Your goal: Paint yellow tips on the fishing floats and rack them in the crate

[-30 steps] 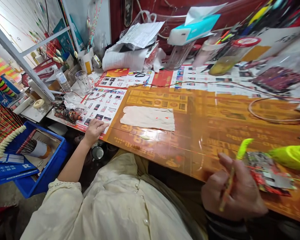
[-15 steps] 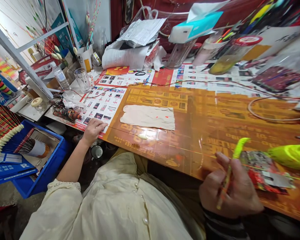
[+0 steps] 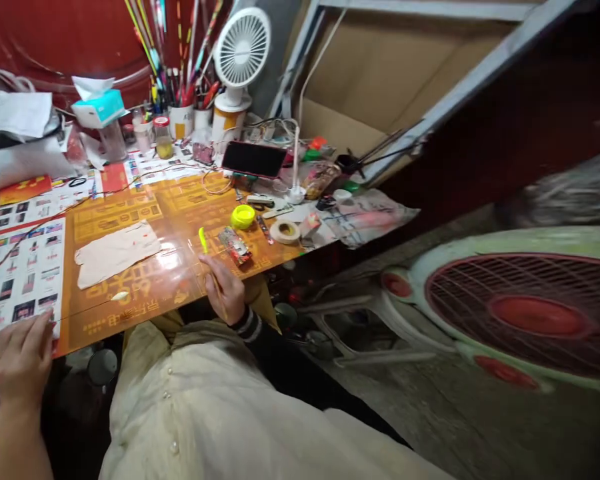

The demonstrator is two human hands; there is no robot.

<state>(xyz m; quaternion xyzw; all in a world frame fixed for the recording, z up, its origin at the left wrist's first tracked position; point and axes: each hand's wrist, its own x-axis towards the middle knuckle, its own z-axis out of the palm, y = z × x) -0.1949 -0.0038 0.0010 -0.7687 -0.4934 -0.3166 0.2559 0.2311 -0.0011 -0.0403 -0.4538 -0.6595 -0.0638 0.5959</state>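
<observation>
Fingers of the right hand (image 3: 223, 291) closed around a slender stick with a neon-yellow tip (image 3: 203, 240). Stick tilted, tip up and away from the body, lower part running down past the palm. Hand held at the near edge of the glossy orange worktop (image 3: 130, 293).

Left hand (image 3: 23, 357) at far left of the head view. Its fingers (image 3: 43, 327) extended, slightly spread, resting at the edge of a printed sheet (image 3: 23, 267); no grip seen.

Head view, 1 picture. Red-and-silver packet (image 3: 235, 245) lies on the worktop just beyond the stick. Neon-yellow spool (image 3: 243, 215) sits behind the packet, and a roll of tape (image 3: 285, 231) to the right of both. Pale cloth (image 3: 117, 252) lies flat between the 2 hands.

Further back: black smartphone (image 3: 253, 159) propped on its long edge, white desk fan (image 3: 239, 40), tissue box (image 3: 99, 108). Large floor fan with a red grille (image 3: 520, 307) stands at right, below worktop level. Cream jacket (image 3: 195, 413) fills the lower foreground.
</observation>
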